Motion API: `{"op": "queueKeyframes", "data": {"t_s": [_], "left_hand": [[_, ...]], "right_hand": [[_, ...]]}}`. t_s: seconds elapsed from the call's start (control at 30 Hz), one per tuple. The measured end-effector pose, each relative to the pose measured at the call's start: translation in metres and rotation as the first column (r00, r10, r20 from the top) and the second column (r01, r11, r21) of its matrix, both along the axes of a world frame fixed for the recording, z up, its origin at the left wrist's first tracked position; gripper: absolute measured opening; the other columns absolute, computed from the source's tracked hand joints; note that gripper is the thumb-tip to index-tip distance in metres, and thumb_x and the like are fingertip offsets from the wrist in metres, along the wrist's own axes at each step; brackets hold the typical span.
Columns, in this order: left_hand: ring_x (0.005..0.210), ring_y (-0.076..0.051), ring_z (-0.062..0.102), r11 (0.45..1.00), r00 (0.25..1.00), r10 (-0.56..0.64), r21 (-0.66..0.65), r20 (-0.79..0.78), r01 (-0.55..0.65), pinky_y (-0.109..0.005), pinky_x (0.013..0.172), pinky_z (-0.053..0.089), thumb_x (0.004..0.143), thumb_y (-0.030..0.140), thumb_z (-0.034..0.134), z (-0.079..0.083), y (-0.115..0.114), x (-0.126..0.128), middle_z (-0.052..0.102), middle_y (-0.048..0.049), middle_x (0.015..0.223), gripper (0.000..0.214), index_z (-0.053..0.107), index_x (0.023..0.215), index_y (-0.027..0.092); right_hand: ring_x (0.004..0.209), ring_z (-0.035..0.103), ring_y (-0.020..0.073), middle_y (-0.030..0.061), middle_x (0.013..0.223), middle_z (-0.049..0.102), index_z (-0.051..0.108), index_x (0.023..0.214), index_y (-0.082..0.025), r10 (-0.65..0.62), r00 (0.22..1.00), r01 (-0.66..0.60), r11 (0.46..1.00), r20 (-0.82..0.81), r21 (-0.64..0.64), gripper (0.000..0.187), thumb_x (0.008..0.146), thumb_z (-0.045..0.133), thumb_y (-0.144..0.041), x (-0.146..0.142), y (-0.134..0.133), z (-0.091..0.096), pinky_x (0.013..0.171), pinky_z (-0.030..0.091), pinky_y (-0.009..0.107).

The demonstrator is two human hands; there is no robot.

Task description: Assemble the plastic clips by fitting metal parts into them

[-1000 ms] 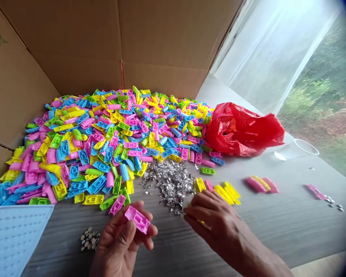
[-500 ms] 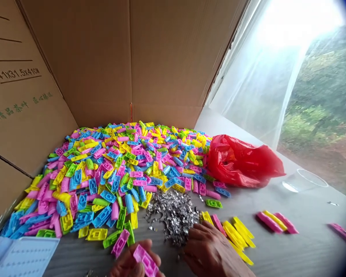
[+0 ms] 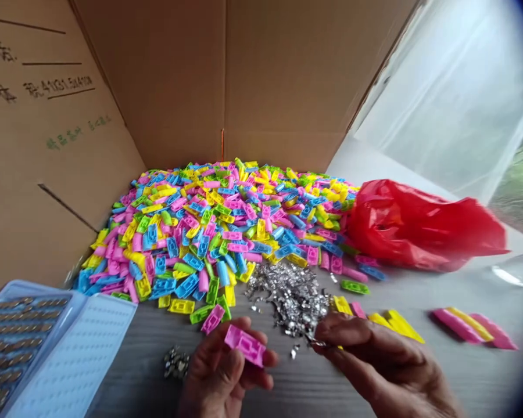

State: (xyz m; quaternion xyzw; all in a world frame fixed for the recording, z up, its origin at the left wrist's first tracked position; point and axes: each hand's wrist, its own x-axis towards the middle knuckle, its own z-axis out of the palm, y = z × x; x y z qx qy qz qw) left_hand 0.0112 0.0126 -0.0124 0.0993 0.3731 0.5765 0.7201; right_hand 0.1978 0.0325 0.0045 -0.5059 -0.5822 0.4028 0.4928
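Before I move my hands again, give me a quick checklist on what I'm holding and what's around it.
1. Pink piece secure in the left hand: ok, held between thumb and fingers.
2. Its hollow side showing: ok, the recesses face the camera.
3. Small metal piece held by the right hand: ok, pinched at the fingertips.
4. Which way round the metal piece sits: cannot tell, too small and partly covered.
5. Loose metal all gathered in the metal pile: not ok, a stray bit lies on the table between the hands.
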Motion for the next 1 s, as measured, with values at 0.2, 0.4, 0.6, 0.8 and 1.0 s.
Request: {"op": "queueKeyframes", "data": {"t_s": [0.2,0.4,0.6,0.8,1.0], "left_hand": [[0.071,-0.021,0.072,0.993,0.992,0.076,0.097,-0.098,-0.067,-0.023,0.058,0.054,0.06,0.033,0.084,0.003,-0.006,0.004,0.079,-0.0043,0.08,0.025,0.079,0.084,0.026],[0.066,-0.017,0.069,0.986,0.98,0.103,0.144,-0.17,-0.078,-0.02,0.055,0.051,0.061,0.034,0.084,0.002,-0.007,0.006,0.079,-0.0028,0.078,0.024,0.079,0.082,0.027],[0.062,-0.014,0.064,0.985,0.971,0.118,0.148,-0.21,-0.088,-0.021,0.056,0.05,0.06,0.035,0.084,0.001,-0.007,0.006,0.078,-0.0031,0.077,0.025,0.079,0.082,0.025],[0.065,-0.015,0.064,0.986,0.975,0.108,0.149,-0.196,-0.079,-0.021,0.057,0.05,0.06,0.035,0.084,-0.001,-0.008,0.006,0.078,-0.0039,0.079,0.025,0.079,0.083,0.025],[0.067,-0.015,0.064,0.981,0.974,0.065,0.194,-0.215,-0.022,-0.022,0.059,0.051,0.066,0.034,0.081,-0.006,-0.008,0.001,0.077,-0.0033,0.08,0.022,0.078,0.086,0.026]], "right_hand": [[0.066,0.071,0.0189,0.0016,0.076,0.074,0.074,0.081,-0.026,0.102,0.993,-0.102,0.995,-0.05,0.004,0.009,0.075,0.072,-0.02,-0.022,-0.01,0.0,0.061,0.06,0.023],[0.077,0.069,0.0171,0.0014,0.085,0.07,0.067,0.091,-0.029,0.109,0.992,-0.117,0.981,0.061,0.156,0.013,0.084,0.064,-0.019,-0.032,-0.012,-0.004,0.066,0.059,0.022],[0.08,0.064,0.016,0.0019,0.086,0.062,0.064,0.085,-0.026,0.165,0.972,-0.188,0.973,0.166,0.132,0.007,0.088,0.059,-0.022,-0.039,-0.007,-0.007,0.067,0.056,0.022],[0.08,0.063,0.0156,0.0017,0.085,0.061,0.064,0.087,-0.025,0.195,0.964,-0.214,0.972,0.179,0.099,0.007,0.087,0.058,-0.02,-0.04,-0.007,-0.014,0.072,0.055,0.024],[0.077,0.062,0.0166,0.0024,0.082,0.061,0.064,0.084,-0.023,0.202,0.963,-0.22,0.971,0.177,0.091,0.008,0.088,0.057,-0.02,-0.042,-0.007,-0.013,0.069,0.055,0.026]]}}
